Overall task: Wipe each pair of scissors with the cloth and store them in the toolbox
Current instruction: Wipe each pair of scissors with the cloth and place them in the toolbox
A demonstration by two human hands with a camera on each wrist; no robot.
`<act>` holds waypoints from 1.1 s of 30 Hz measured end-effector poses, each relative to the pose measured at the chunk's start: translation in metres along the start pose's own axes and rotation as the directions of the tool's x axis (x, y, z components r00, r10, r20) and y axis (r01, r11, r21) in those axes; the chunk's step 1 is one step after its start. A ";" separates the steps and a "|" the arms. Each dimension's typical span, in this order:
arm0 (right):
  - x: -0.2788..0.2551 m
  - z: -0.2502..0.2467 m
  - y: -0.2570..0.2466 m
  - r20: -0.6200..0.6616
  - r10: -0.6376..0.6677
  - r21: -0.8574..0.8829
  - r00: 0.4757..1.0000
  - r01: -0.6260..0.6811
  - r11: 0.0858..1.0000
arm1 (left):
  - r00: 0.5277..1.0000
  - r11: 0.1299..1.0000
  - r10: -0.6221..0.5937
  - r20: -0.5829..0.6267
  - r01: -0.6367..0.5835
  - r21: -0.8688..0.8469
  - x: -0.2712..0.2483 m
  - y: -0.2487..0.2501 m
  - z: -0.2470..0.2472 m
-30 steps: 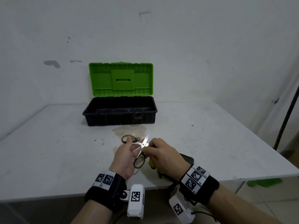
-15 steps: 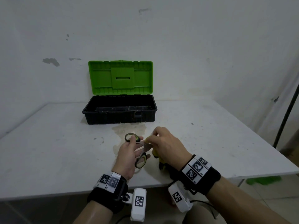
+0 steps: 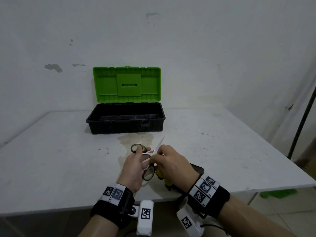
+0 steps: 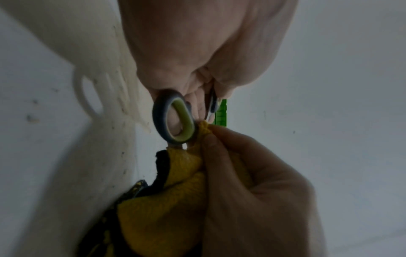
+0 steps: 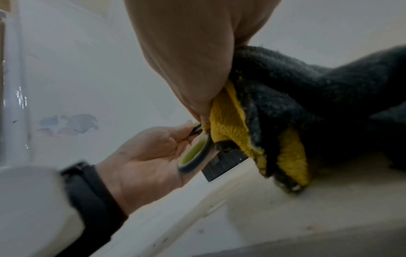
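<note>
My left hand [image 3: 136, 161] grips a pair of scissors [image 3: 148, 173] by its dark, green-lined handle loops [image 4: 174, 120], above the table's near edge. One blade [image 3: 159, 144] sticks out past my fingers, pointing toward the toolbox. My right hand [image 3: 171, 164] pinches a yellow and black cloth [image 5: 259, 125] against the scissors near the pivot. The rest of the cloth [image 4: 158, 205] hangs down onto the table. The toolbox [image 3: 125, 121] stands open at the back, black tub and raised green lid [image 3: 126, 83]. I see nothing inside the tub from here.
The white table [image 3: 51, 159] has a yellowish stain [image 3: 136, 139] between the toolbox and my hands. The wall stands close behind the toolbox. A dark pole [image 3: 302, 117] leans at the far right, beyond the table's right edge.
My right hand with the cloth slid back along the blade toward the pivot, so the blade tip now shows. The scissors tilted slightly; the left hand stayed about where it was.
</note>
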State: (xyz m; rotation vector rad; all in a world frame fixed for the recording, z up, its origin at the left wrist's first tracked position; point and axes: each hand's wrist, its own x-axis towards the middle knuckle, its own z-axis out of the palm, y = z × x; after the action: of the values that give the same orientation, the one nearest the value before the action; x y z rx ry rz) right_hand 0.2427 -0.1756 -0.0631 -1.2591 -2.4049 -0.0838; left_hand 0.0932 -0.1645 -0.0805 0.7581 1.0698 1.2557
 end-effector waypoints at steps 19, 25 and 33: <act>0.016 0.002 0.021 -0.096 0.176 0.097 0.980 -0.167 0.981 | 0.996 0.996 -0.090 -0.002 0.090 -0.009 0.000 -0.006 -0.006; 0.023 -0.012 0.032 -0.191 0.281 0.330 0.941 -0.208 0.921 | 0.999 0.984 0.014 0.046 -0.022 0.177 0.006 -0.004 -0.012; 0.025 -0.019 0.044 -0.069 0.392 0.540 0.917 -0.297 0.788 | 0.983 0.876 0.128 0.132 -0.174 0.450 0.012 0.004 -0.021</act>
State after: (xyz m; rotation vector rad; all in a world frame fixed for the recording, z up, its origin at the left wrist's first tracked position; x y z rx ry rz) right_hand 0.2712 -0.1347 -0.0422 -1.3267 -1.8215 0.5132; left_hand 0.0713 -0.1542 -0.0865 1.2754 1.2647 1.0875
